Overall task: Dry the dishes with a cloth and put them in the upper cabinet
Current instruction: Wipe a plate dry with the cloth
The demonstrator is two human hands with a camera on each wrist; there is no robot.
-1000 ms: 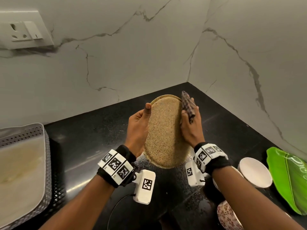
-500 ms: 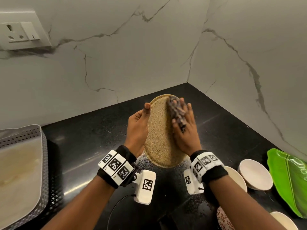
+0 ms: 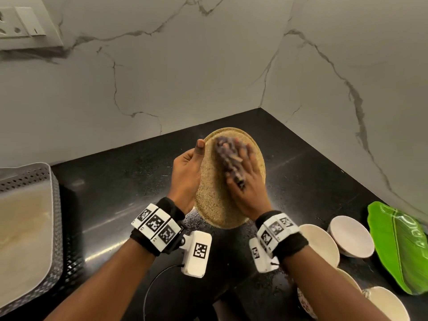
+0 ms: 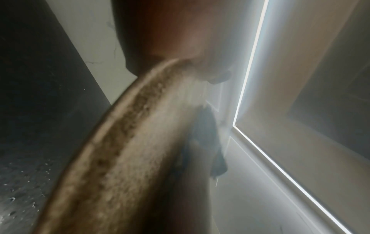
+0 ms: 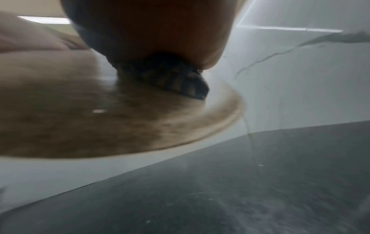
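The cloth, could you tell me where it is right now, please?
In the head view, the cloth lies mid-frame under the right hand, pressed against the face of the plate that the left hand holds above the counter.

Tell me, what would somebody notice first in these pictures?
Probably the speckled tan plate held on edge above the black counter, the left hand gripping its rim while the right hand rubs a dark cloth over its face. Next, the bright green leaf-shaped dish at far right.
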